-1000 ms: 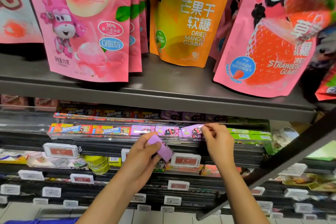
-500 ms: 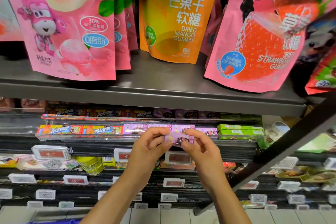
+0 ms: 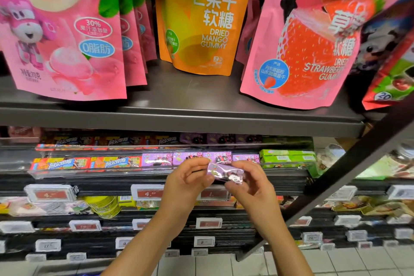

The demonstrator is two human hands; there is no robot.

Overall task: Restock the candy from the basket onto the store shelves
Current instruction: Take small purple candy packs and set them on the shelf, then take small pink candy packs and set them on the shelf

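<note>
From the head camera, I hold one purple candy pack (image 3: pixel 225 172) between my two hands, just in front of the candy shelf. My left hand (image 3: pixel 186 182) pinches its left end with curled fingers, and my right hand (image 3: pixel 251 184) grips the right end and the lower edge, thumb underneath. So both hands are closed on the same pack, and it touches no shelf. Directly behind it, a little farther, stands the row of purple packs (image 3: pixel 201 157) of the same kind, with orange packs (image 3: pixel 87 162) to the left and green packs (image 3: pixel 286 155) to the right. Above hang the big gummy bags, like the mango bag (image 3: pixel 197 20). The basket I cannot see here. I judge that I am in the placing step: the pack is ready but not yet on the shelf. The next move, I think, calls for turning it so the front label faces out, then sliding it forward into the purple row without pushing the neighbours over. Probably one hand must let go first.
</note>
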